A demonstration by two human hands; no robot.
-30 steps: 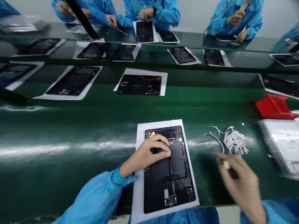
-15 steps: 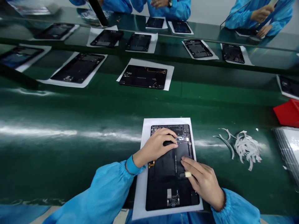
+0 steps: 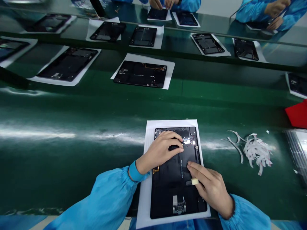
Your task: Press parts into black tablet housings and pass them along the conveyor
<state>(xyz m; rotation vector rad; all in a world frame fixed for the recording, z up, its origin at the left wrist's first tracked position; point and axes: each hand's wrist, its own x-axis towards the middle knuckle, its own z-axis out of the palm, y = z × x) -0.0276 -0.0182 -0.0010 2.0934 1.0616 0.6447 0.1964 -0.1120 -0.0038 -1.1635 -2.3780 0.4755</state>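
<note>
A black tablet-like panel [image 3: 168, 188] with small circuit parts lies on a white sheet [image 3: 144, 204] in front of me. My left hand [image 3: 165, 147] rests over its upper part, thumb and fingers curled towards each other near a shiny strip; whatever they hold is too small to name. Lower right, my right hand [image 3: 208, 185] has its fingertips together on the panel's middle. A dark slim tool with a pale yellow end [image 3: 194, 181] shows beneath the right fingers, apparently held by that hand.
Curled white strips [image 3: 257, 151] lie in a pile on the green table [image 3: 83, 111], right of the sheet. A red bin [image 3: 297, 114] and clear trays [image 3: 297, 147] stand at far right. Similar panels [image 3: 141, 74] lie beyond on white sheets. Co-workers' hands [image 3: 161, 3] are across the table.
The view has shifted slightly, so the far panels appear higher. My hands keep nearly the same pose on the panel. Across the table, co-workers' hands have moved, one pair now down at a panel.
</note>
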